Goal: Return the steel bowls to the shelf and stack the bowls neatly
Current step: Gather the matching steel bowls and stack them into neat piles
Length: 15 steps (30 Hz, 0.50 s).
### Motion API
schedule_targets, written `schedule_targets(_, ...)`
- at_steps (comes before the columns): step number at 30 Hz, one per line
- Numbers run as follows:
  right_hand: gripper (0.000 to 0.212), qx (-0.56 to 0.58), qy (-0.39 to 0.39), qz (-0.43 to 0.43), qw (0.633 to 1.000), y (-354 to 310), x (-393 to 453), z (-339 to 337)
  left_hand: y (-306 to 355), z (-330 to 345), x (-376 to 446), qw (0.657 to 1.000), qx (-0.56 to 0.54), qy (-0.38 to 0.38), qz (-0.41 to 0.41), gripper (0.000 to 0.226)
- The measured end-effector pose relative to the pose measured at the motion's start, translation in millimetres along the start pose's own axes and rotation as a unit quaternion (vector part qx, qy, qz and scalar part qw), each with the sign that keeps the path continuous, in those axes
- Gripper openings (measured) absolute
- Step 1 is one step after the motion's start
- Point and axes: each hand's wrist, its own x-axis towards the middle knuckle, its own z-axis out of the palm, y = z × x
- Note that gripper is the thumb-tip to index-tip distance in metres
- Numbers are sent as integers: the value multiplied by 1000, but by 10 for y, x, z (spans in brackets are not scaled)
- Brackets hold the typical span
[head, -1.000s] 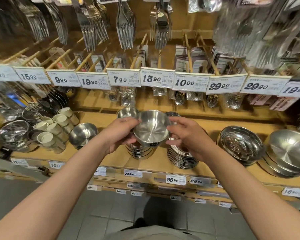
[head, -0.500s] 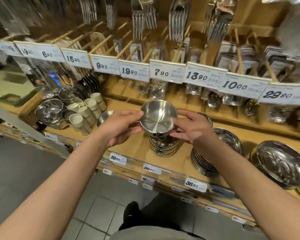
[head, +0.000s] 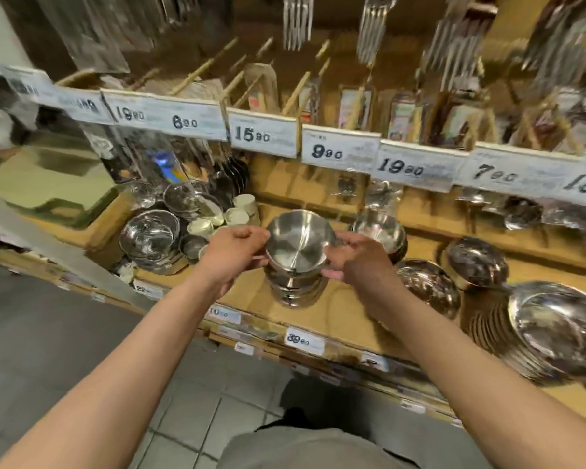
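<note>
Left hand (head: 232, 247) and right hand (head: 354, 257) grip the steel bowl (head: 296, 243) by its rim, atop the bowl stack (head: 296, 287); below the stack, shelf (head: 345, 316) tag reads "39.90"

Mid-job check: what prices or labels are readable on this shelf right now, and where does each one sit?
"19 90": upper rail tag, far left
"6 90": upper rail tag
"15 90": upper rail tag
"9 90": upper rail tag
"19 90": upper rail tag
"7 90": upper rail tag
"39 90": lower shelf-edge tag
Too blurred or cut off: leftmost rail tags, the rightmost rail tag, the other shelf-edge tags, packaging print.
</note>
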Motion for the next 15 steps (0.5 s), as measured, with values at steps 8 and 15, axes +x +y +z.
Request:
schedule_targets(8,20,-63,2,-13,998,196,-91,167,-279,-71,305,995,97,1,4,31)
schedule_targets(15,42,-86,39,-29,995,232,-97,202,-316,-79,373,991,131,-8,18,28)
